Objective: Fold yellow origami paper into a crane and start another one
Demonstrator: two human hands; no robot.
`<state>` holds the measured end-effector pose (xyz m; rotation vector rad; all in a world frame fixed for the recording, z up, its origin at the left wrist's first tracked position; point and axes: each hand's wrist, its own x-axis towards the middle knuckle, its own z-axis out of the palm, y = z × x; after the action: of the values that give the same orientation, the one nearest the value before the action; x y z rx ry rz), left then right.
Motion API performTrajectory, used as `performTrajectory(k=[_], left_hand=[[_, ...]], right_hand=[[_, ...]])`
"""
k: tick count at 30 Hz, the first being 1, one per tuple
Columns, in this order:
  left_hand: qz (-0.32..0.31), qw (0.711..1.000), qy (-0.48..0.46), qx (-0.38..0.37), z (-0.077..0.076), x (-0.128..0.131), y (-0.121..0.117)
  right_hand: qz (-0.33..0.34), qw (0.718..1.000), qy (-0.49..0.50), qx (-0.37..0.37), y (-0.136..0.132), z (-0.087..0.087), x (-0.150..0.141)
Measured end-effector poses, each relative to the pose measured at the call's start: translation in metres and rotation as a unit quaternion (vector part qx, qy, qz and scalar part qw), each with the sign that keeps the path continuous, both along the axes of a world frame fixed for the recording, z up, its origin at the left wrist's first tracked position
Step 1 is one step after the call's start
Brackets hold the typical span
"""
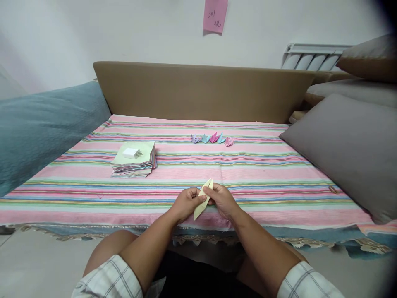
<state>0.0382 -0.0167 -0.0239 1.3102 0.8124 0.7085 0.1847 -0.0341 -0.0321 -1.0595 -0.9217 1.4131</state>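
Note:
A narrow, pointed piece of folded pale yellow paper (203, 200) is held between both hands over the near edge of the striped cloth (248, 174). My left hand (186, 203) pinches its left side with closed fingers. My right hand (222, 200) grips its right side, fingers curled. Farther back lies a row of several finished folded paper figures (212, 138) in purple, blue and pink. A stack of coloured paper sheets (134, 163) sits to the left, with a white charger plug (131, 153) on top.
A teal blanket (40, 128) lies at the left and grey cushions (347, 145) at the right. A tan padded backboard (198, 91) stands behind the cloth. A pink note (214, 15) is stuck on the wall. My knees show below the cloth's fringe.

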Motion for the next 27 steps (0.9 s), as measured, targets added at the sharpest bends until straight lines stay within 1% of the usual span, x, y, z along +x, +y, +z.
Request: performTrajectory(k=[2, 4, 8, 13, 15, 18, 19, 21, 23, 25, 27], left_hand=[[0.004, 1.0, 0.003, 0.0, 0.001, 0.0, 0.0], [-0.003, 1.0, 0.01, -0.011, 0.004, 0.0, -0.001], [-0.06, 0.995, 0.074, -0.036, 0.007, 0.0, -0.003], [-0.055, 0.993, 0.093, -0.055, 0.008, -0.001, -0.005], [-0.085, 0.988, 0.114, -0.058, 0.011, -0.007, -0.003], [-0.163, 0.975, 0.137, -0.058, 0.018, -0.017, 0.003], [-0.143, 0.981, 0.115, -0.065, 0.02, -0.019, 0.005], [-0.062, 0.994, 0.042, -0.078, 0.022, -0.019, 0.007], [-0.011, 0.996, -0.015, -0.083, 0.02, -0.014, 0.006], [0.01, 0.996, -0.029, -0.079, 0.017, -0.008, 0.003], [-0.005, 0.995, -0.024, -0.092, 0.013, -0.003, 0.0]], right_hand=[[0.0, 1.0, -0.03, 0.005, 0.0, 0.0, 0.0], [-0.018, 0.999, -0.026, 0.01, 0.001, 0.001, 0.001], [-0.068, 0.998, -0.011, 0.014, 0.003, 0.004, 0.005], [-0.093, 0.995, 0.03, 0.009, 0.006, 0.01, 0.014], [-0.108, 0.993, 0.05, 0.01, 0.007, 0.012, 0.02], [-0.105, 0.993, 0.055, 0.018, 0.008, 0.013, 0.025], [-0.093, 0.994, 0.044, 0.018, 0.007, 0.013, 0.024], [-0.058, 0.998, 0.009, 0.013, 0.005, 0.012, 0.02], [-0.015, 1.0, -0.017, 0.006, 0.002, 0.009, 0.012], [0.013, 1.0, -0.022, 0.005, 0.0, 0.007, 0.005], [0.022, 0.999, -0.028, 0.009, -0.001, 0.005, 0.001]])
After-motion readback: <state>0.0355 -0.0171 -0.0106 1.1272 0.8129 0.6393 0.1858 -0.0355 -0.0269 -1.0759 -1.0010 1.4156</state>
